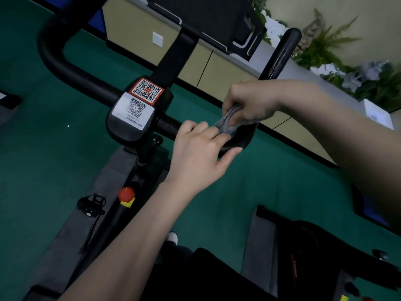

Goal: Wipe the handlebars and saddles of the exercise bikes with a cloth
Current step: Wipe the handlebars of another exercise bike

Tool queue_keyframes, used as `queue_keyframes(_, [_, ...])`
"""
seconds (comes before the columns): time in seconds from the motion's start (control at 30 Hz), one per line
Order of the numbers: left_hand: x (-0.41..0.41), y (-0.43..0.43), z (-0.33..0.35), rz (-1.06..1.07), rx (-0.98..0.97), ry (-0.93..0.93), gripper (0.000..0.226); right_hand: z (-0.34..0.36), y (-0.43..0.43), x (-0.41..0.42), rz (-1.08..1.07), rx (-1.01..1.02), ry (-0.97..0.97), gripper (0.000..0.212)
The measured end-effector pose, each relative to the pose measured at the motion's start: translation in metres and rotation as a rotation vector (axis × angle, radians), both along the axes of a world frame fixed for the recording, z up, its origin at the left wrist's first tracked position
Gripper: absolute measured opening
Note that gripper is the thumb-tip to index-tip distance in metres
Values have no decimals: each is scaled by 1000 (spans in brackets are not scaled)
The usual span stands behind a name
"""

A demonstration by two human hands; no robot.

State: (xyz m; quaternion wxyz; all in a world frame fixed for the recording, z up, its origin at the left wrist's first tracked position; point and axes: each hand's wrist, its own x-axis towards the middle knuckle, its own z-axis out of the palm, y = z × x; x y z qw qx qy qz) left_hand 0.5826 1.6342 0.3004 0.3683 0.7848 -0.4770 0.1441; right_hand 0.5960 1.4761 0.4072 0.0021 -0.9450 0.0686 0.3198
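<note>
Wiping is under way on the handlebar [86, 83], just right of the QR panel [134, 109]. The left hand [199, 148] pinches the near edge of the cloth [227, 124] with curled fingers, thumb stretched out beneath. Further right, the right hand [249, 103] grips the bunched cloth against the bend. Bunched so tightly, the cloth may slide off the curve and miss patches.

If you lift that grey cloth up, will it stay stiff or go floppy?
Probably floppy: the grey cloth is bunched into folds in the right hand and drapes over the handlebar. Likely light too: a loose pinch holds it. Its fuzzy look suggests it won't slip easily.
</note>
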Motion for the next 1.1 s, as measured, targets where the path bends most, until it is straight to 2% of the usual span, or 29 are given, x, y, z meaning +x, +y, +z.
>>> queue_keyframes(0.17, [1, 1, 2, -10, 31, 18, 36, 5, -14, 0, -49, -163, -198, 19])
queue_keyframes(0.33, [0, 0, 3, -7, 53, 18, 35, -7, -1, -36, -55, 27, -407, 20])
queue_keyframes(0.4, [0, -1, 3, -10, 68, 15, 35, -15, -3, -55, -89, 94, -592, 16])
queue_keyframes(0.5, [0, 0, 3, -21, 81, 16, 33, -40, 0, -79, -304, 111, -1065, 18])
queue_keyframes(0.57, [0, 0, 4, -20, 94, 13, 32, -64, 16, -86, -553, 164, -1387, 21])
queue_keyframes(0.63, [0, 0, 5, -15, 119, 2, 34, -84, 35, -84, -843, 338, -1619, 23])
queue_keyframes(0.7, [-1, -1, 6, -10, 154, -11, 38, -98, 48, -81, -1079, 528, -1762, 22])
queue_keyframes(0.83, [-2, -4, 12, 21, 193, 6, 45, -102, 48, -77, -1317, 745, -1874, 17])
queue_keyframes(1.1, [-4, -31, 39, 5, 257, 212, 50, -106, 41, -82, -1410, 1110, -1812, 13])
